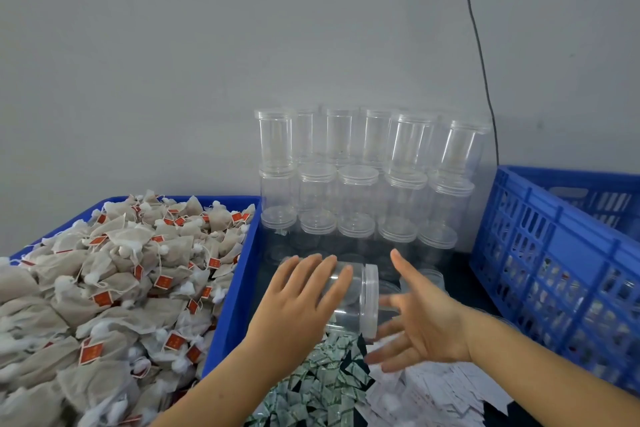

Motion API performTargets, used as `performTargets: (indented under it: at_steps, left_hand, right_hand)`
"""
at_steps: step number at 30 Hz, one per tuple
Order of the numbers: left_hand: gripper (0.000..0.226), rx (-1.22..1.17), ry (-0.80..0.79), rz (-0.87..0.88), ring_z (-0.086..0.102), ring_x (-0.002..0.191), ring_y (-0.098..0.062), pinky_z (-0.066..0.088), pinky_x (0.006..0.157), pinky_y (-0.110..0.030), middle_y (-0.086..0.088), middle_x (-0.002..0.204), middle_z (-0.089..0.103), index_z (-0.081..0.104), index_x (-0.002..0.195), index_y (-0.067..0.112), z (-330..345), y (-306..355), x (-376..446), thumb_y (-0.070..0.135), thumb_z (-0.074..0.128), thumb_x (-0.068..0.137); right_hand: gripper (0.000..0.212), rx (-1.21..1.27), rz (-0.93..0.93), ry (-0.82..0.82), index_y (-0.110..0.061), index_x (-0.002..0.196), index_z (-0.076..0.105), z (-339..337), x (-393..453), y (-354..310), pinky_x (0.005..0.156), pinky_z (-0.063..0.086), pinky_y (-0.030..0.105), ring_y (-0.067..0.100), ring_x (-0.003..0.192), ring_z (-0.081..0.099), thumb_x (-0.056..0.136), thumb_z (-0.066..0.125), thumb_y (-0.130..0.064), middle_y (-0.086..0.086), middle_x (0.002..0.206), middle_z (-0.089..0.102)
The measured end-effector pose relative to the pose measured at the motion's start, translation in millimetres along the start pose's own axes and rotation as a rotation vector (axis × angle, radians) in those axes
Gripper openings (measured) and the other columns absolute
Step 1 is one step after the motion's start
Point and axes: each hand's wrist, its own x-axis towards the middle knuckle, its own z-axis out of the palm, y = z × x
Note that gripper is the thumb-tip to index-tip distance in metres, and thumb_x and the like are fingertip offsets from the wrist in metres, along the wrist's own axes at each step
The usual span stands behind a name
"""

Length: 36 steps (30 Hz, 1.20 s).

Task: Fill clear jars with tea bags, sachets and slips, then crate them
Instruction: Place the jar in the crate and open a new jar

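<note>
Your left hand [298,302] lies over a capped, empty jar [349,302] tipped on its side, fingers nearly straight across its wall; whether they grip it cannot be told. Your right hand [420,319], fingers spread and blurred, is at the cap [370,300] and holds nothing. The jar is above the sachets [322,388], in front of the jar stack [363,184]. Tea bags [114,288] fill the tray [239,288] at left; slips [433,392] lie at right. Filled jars show dimly through the crate [554,270] wall, so some crating looks done. Many jars remain; this one is uncapped next, probably.
</note>
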Motion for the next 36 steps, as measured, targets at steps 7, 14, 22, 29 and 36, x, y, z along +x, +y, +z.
performTargets:
  at_steps: [7,14,22,29,36]
  left_hand:
    - [0.080,0.114,0.031,0.052,0.057,0.117,-0.029,0.046,0.099,-0.048,-0.009,0.128,0.059,0.043,0.134,0.016,4,2,-2,0.023,0.079,0.063]
    - [0.089,-0.035,-0.014,-0.017,0.063,0.110,-0.025,0.050,0.093,-0.044,-0.006,0.121,0.064,0.044,0.129,0.016,0,4,0,0.029,0.084,0.050]
    - [0.104,-0.223,-0.301,-0.064,0.058,0.115,-0.013,0.045,0.097,-0.026,0.007,0.129,0.057,0.041,0.135,0.019,-6,6,-1,0.061,0.077,0.046]
    - [0.108,-0.636,-0.461,-0.267,0.023,0.133,0.002,0.020,0.110,-0.017,0.025,0.148,0.020,0.005,0.147,0.039,9,-1,-9,0.062,0.069,0.064]
    - [0.097,-1.052,-0.265,-0.673,0.056,0.100,0.007,0.048,0.085,-0.017,0.023,0.117,0.052,0.027,0.129,0.049,6,-13,-4,0.070,0.078,0.048]
  right_hand:
    - [0.105,0.101,0.020,-0.147,0.002,0.134,0.056,3,1,8,0.057,0.062,0.034,0.032,0.071,0.070,0.065,0.062,-0.077,0.027,0.105,0.063]
    - [0.077,-0.452,-0.428,0.002,-0.040,0.132,0.040,-1,3,12,0.079,0.059,0.031,0.015,0.088,0.071,0.064,0.076,-0.048,0.006,0.128,0.057]
    - [0.090,-1.255,-0.749,0.108,-0.072,0.129,0.014,-16,-6,13,0.100,0.045,0.020,-0.009,0.125,0.039,0.073,0.078,-0.042,-0.042,0.136,0.019]
    - [0.089,-1.251,-0.778,0.088,-0.072,0.123,0.018,-28,-9,6,0.096,0.034,0.002,-0.019,0.129,0.028,0.074,0.076,-0.026,-0.040,0.142,0.013]
    - [0.085,-0.646,-0.832,0.307,-0.046,0.126,0.035,-36,25,-5,0.083,0.053,0.018,-0.002,0.108,0.059,0.058,0.085,-0.038,-0.006,0.129,0.047]
